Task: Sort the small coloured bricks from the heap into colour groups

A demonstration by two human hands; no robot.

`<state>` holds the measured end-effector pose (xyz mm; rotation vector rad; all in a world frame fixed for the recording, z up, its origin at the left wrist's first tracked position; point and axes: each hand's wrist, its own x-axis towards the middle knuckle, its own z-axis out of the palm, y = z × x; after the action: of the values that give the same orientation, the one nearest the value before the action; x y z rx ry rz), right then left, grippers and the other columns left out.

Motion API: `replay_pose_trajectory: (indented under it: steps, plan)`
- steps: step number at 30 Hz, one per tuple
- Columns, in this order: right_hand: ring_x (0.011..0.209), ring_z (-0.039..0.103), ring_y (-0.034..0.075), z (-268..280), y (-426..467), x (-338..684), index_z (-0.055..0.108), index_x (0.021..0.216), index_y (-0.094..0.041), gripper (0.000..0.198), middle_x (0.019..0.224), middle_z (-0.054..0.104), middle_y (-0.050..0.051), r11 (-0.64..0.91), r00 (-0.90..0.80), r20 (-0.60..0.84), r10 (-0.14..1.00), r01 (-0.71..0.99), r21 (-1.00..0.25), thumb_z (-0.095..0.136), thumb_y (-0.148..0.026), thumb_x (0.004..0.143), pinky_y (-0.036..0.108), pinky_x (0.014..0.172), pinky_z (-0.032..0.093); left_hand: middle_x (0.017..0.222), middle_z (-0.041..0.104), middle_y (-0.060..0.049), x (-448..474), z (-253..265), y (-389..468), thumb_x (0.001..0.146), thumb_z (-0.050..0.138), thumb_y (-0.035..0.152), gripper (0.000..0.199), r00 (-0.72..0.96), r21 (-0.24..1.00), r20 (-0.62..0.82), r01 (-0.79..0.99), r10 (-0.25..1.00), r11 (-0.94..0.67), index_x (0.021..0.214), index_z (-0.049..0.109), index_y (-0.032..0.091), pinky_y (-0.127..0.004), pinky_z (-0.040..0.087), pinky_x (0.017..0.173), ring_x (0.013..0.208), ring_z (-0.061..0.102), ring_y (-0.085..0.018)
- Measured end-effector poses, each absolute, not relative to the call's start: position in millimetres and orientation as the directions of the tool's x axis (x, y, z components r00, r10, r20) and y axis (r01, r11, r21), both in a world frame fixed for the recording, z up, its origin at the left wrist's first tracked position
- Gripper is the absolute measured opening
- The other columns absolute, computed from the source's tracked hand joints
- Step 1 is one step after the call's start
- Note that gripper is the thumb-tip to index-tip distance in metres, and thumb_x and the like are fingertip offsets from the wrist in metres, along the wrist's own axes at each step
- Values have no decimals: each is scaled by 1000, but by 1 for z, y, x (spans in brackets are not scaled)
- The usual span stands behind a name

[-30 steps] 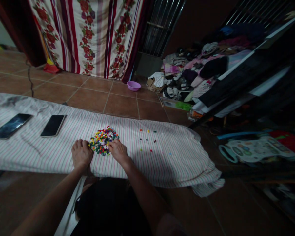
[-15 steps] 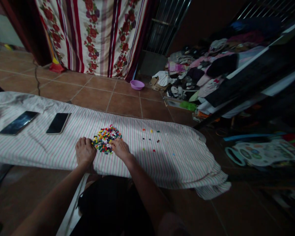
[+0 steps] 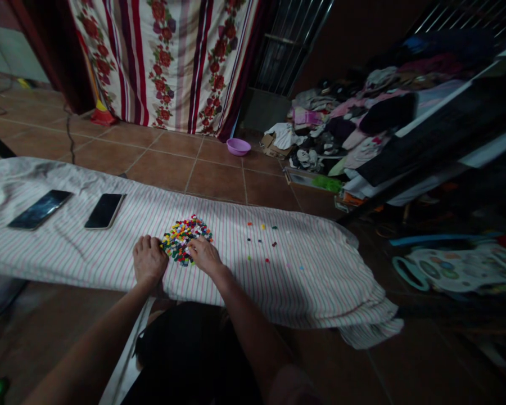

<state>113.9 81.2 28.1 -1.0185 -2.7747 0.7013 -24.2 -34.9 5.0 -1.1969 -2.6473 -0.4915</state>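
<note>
A heap of small multicoloured pieces (image 3: 181,230), like tiny plastic bricks, lies on a striped cloth (image 3: 231,287). My right hand (image 3: 204,255) reaches over the heap's right side, thumb and fingertips drawn together among the pieces. Whatever is between those fingertips is too small to make out. At the heap's left edge my left hand (image 3: 149,259) rests palm down on the cloth, fingers laid forward and nothing visible in it. Single pieces sit apart in loose rows to the right, among them a yellow piece (image 3: 263,226), a red piece (image 3: 267,260) and a blue piece (image 3: 302,268).
Two dark-screened devices, a larger one (image 3: 40,210) and a phone (image 3: 104,211), lie on the cloth at the left. Beyond it, a purple basin (image 3: 238,147) stands on the tiled floor near a floral curtain (image 3: 164,67). Clothes (image 3: 341,121) are piled at right.
The whole view has shifted slightly, so everything sits a little further right. My right fingertips still work in the heap, and my left hand stays at its edge.
</note>
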Motion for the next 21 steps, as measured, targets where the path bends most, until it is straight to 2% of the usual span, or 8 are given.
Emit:
replay_pose_trajectory:
  steps: [13,21]
  plan:
    - [95,62,16,8,80,120,62,109,-23,22,105,66,3,666,-735,177,654,450,-595,47,-19,94,25,86,47,113,59,-17,-27,-2,-35,86,45,20,21,-642,190,332,763,691,617,100,59,14,-43,37,97,117,48,-32]
    - [93,61,16,2,83,132,64,105,-23,23,102,63,3,655,-663,270,698,439,-615,49,-15,89,26,85,48,115,58,-17,-27,1,-35,86,44,21,21,-646,181,313,761,696,623,99,59,13,-43,37,97,117,48,-31]
